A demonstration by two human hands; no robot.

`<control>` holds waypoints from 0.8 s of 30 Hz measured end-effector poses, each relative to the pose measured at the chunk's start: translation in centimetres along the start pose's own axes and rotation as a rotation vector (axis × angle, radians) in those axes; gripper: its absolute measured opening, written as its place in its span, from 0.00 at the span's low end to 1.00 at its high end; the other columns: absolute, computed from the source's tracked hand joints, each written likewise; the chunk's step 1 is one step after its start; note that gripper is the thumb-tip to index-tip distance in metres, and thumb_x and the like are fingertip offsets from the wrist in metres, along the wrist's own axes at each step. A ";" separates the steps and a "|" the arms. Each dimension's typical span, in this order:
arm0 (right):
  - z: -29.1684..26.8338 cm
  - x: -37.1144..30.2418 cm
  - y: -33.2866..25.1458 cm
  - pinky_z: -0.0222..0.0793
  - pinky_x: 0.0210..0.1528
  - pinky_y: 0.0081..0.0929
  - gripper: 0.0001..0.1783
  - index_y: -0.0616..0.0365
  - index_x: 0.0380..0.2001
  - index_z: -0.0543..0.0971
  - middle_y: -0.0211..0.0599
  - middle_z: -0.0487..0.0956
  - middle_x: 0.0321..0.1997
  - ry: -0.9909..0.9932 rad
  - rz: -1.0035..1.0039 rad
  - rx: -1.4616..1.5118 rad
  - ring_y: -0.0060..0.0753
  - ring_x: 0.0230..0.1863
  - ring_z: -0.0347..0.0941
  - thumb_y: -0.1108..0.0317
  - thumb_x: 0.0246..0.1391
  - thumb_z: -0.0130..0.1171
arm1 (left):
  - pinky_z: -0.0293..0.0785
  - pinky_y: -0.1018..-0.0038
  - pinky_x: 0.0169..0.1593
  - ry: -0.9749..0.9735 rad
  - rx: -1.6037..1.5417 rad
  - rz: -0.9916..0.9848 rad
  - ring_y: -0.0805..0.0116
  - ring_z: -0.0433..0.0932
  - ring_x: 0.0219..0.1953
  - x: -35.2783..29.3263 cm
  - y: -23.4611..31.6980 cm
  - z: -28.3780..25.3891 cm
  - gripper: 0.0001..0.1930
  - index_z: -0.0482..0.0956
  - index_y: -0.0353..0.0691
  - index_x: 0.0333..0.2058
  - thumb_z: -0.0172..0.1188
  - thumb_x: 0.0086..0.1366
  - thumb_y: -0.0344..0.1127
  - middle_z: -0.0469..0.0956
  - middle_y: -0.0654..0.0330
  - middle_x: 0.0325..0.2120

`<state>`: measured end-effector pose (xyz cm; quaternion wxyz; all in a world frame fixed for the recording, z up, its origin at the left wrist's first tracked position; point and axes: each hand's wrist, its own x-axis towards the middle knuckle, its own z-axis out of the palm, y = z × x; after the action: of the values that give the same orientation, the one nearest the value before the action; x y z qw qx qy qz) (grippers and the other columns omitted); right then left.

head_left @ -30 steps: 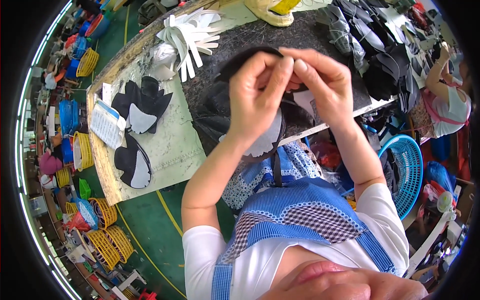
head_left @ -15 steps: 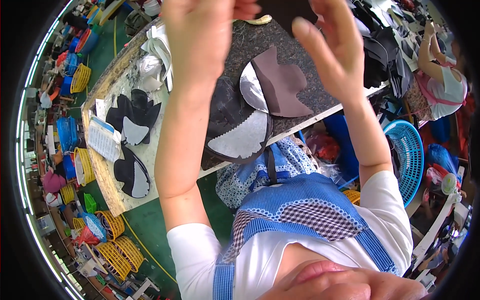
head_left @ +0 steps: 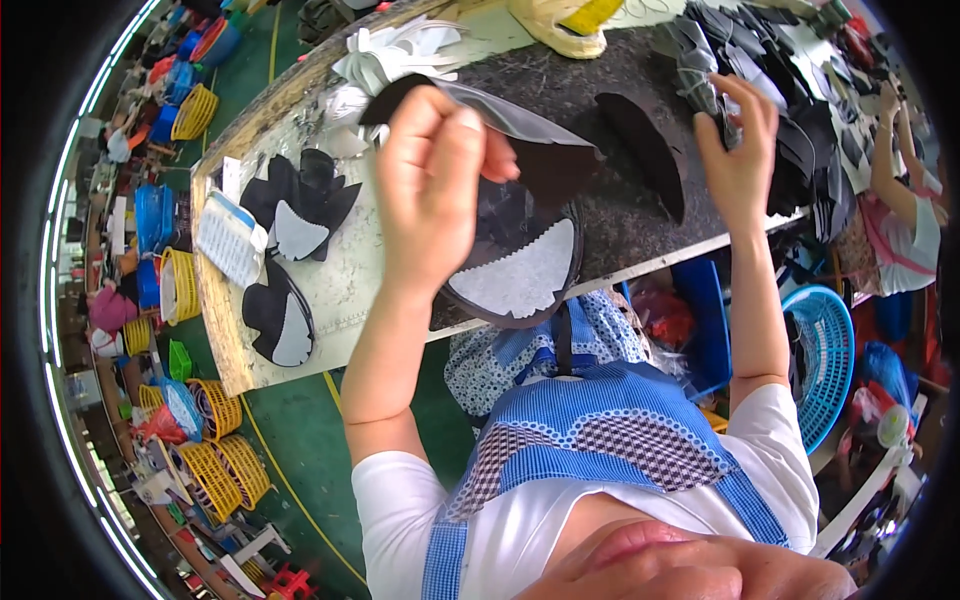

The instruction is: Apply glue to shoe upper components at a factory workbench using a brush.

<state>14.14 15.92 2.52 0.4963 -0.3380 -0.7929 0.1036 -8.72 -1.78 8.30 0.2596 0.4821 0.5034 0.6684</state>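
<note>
On the tabletop, a dark curved piece is laid, probably for easy reach. Above, a grey-edged piece is pinched in the left hand, perhaps to leave its shape free; the right hand is spread, nothing seen inside. Half a second earlier, no curved piece was seen there.

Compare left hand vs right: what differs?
The left hand is curled around a dark piece; the right hand is open, thumb and fingers apart. The left hand is nearer the white strips, the right hand nearer the grey bundle. Both are bare.
</note>
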 end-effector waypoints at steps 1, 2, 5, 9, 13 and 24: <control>-0.3 0.8 -1.3 0.68 0.55 0.29 0.24 0.57 0.52 0.78 0.42 0.76 0.49 0.000 -0.060 0.115 0.36 0.53 0.71 0.77 0.49 0.61 | 0.74 0.80 0.32 0.003 -0.007 -0.023 0.78 0.76 0.26 -0.5 -0.1 0.4 0.09 0.71 0.36 0.33 0.50 0.74 0.34 0.78 0.61 0.24; -0.9 1.3 -3.5 0.68 0.56 0.29 0.24 0.57 0.53 0.78 0.42 0.76 0.52 0.002 -0.115 0.217 0.36 0.54 0.72 0.77 0.49 0.61 | 0.74 0.81 0.32 -0.005 -0.023 -0.046 0.79 0.76 0.26 -0.8 -0.1 1.1 0.09 0.70 0.36 0.33 0.50 0.74 0.34 0.78 0.62 0.25; 0.1 0.7 -10.3 0.71 0.51 0.27 0.21 0.58 0.52 0.79 0.41 0.78 0.52 -0.329 -0.006 0.759 0.30 0.50 0.75 0.75 0.53 0.60 | 0.73 0.82 0.33 -0.039 -0.001 -0.047 0.80 0.75 0.26 -1.2 -0.4 2.4 0.10 0.70 0.36 0.36 0.50 0.75 0.36 0.77 0.64 0.25; 2.2 0.1 -11.6 0.72 0.47 0.18 0.13 0.67 0.49 0.81 0.33 0.83 0.39 -0.424 0.258 0.884 0.17 0.41 0.75 0.77 0.63 0.54 | 0.73 0.82 0.33 -0.024 0.037 -0.020 0.80 0.75 0.27 -1.6 -0.3 2.9 0.10 0.71 0.35 0.38 0.49 0.75 0.36 0.77 0.64 0.25; 2.8 -0.4 -11.2 0.73 0.45 0.17 0.13 0.67 0.49 0.80 0.32 0.83 0.40 -0.415 0.347 0.985 0.15 0.40 0.75 0.74 0.65 0.53 | 0.73 0.82 0.32 -0.012 -0.031 -0.077 0.80 0.75 0.26 -1.6 -1.0 2.7 0.09 0.73 0.36 0.39 0.49 0.75 0.35 0.77 0.63 0.25; 1.6 -1.3 -11.4 0.70 0.50 0.22 0.14 0.67 0.47 0.82 0.42 0.82 0.43 -0.278 -0.008 0.566 0.28 0.43 0.77 0.82 0.60 0.53 | 0.80 0.82 0.38 -0.048 -0.378 -0.161 0.80 0.80 0.31 -1.5 -2.9 4.1 0.07 0.78 0.33 0.34 0.60 0.68 0.31 0.81 0.62 0.30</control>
<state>8.20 6.81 6.50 0.4578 -0.1660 -0.7941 0.3637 -4.77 -0.25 5.12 0.4101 0.3986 0.3995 0.7165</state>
